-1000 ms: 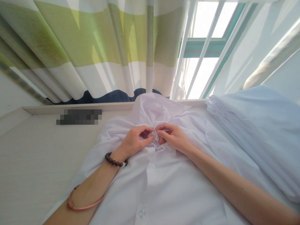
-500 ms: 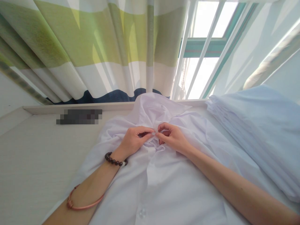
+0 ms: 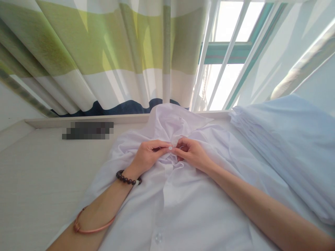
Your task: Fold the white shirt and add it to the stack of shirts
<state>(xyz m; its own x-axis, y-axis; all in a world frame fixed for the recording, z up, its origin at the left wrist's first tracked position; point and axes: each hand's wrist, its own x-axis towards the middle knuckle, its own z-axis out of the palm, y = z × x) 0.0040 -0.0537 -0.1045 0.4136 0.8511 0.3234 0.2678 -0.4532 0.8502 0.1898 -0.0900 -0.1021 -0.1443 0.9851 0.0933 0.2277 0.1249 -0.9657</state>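
A white shirt [image 3: 199, 202] lies spread front up before me, its collar [image 3: 167, 120] towards the far edge. Just below the collar, a small pale button [image 3: 170, 148] shows between my fingertips. My left hand [image 3: 150, 155] pinches the shirt front at the button's left side, thumb and forefinger close together. From the right, my right hand [image 3: 192, 153] is closed at the same spot, its thumb and finger against the button's edge. Gathered cloth hides part of the placket there. A larger-looking clear button [image 3: 158, 238] sits lower on the shirt front.
Folded white cloth [image 3: 288, 146] is stacked on the right of the pale table [image 3: 52, 181]. A blurred-out dark object [image 3: 89, 130] lies at the back left. Behind the raised table edge hang green and white curtains [image 3: 117, 52], beside a barred window [image 3: 227, 52].
The button between my fingertips now faces up more and shows rounder. Both hands have shifted very slightly; the shirt stays in place.
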